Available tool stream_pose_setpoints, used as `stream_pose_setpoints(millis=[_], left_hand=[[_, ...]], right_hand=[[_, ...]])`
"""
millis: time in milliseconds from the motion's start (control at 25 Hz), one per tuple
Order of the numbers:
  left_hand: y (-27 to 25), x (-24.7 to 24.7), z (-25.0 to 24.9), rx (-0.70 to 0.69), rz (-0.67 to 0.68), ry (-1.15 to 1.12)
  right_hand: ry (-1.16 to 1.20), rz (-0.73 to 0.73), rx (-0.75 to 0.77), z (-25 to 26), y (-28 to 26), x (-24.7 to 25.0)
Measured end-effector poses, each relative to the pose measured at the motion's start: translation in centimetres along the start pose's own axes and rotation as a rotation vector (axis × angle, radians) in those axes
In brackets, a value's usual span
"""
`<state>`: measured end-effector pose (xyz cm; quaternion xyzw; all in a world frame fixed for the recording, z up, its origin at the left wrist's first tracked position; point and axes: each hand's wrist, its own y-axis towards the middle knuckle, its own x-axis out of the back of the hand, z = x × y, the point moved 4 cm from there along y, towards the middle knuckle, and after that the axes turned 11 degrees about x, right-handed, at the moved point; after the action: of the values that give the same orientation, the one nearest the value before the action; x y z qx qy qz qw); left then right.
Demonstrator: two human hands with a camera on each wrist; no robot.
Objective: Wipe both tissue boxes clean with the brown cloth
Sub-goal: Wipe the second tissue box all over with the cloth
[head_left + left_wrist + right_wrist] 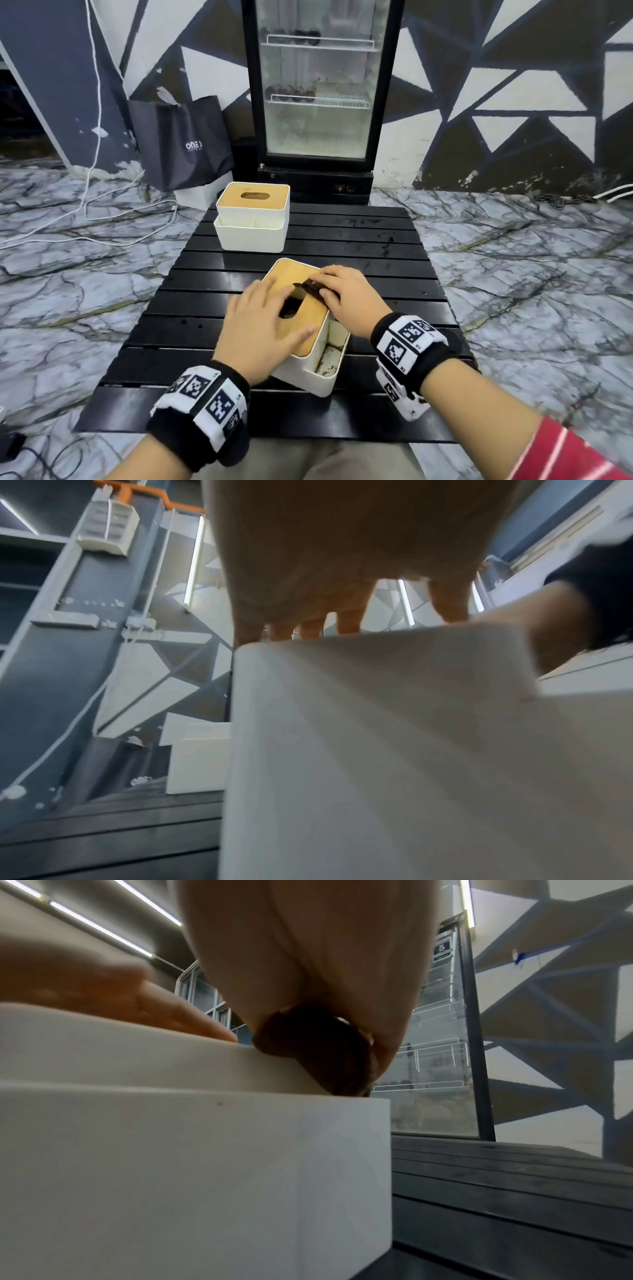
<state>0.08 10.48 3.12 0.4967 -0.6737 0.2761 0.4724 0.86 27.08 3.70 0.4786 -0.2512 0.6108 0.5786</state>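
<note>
The near tissue box (308, 375), white with a wooden lid (305, 329), stands askew at the middle of the black slatted table. My left hand (263, 318) lies flat on the lid, fingers straight, beside the dark slot. My right hand (346, 291) holds the bunched brown cloth (313, 289) against the lid's far right part. In the right wrist view the cloth (318, 1053) is gripped under my fingers at the box's (188, 1164) upper edge. The left wrist view shows the box wall (377, 737) close up. The second tissue box (253, 216) stands at the table's far left, untouched.
The table (376, 246) has bare slats to the right of and behind the near box. A glass-door fridge (318, 92) stands just past its far edge, with a dark bag (185, 140) to the left. White cables (85, 212) lie on the marble floor.
</note>
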Motion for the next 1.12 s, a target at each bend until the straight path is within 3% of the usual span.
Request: stream_pose_setpoints(millis=[120, 240, 640, 840, 920, 1040, 1120], left_hand=[[-1.3, -0.7, -0.8, -0.162, 0.028, -0.107], [-1.3, -0.1, 0.1, -0.116, 0.059, -0.199], [-0.4, 1.1, 2.4, 0.031, 0.08, -0.177], [-0.7, 0.8, 2.1, 0.02, 0.075, -0.195], [-0.9, 0.8, 2.0, 0.014, 0.074, -0.207], [-1.1, 0.8, 1.8, 0.022, 0.082, -0.216], [-1.2, 0.8, 1.7, 0.024, 0.084, -0.218]], right_hand=[[-0.01, -0.04, -0.046, 0.3, -0.7, 0.0], [0.017, -0.036, -0.062, 0.3, -1.9, 0.5], [0.123, -0.064, -0.012, 0.6, -7.1, 1.6], [0.23, -0.222, -0.071, -1.9, -9.2, 3.5], [0.137, -0.151, -0.123, -3.6, -10.6, 2.6], [-0.031, 0.112, -0.167, -5.2, -12.0, -0.8], [-0.086, 0.203, -0.166, -5.3, -12.1, -2.1]])
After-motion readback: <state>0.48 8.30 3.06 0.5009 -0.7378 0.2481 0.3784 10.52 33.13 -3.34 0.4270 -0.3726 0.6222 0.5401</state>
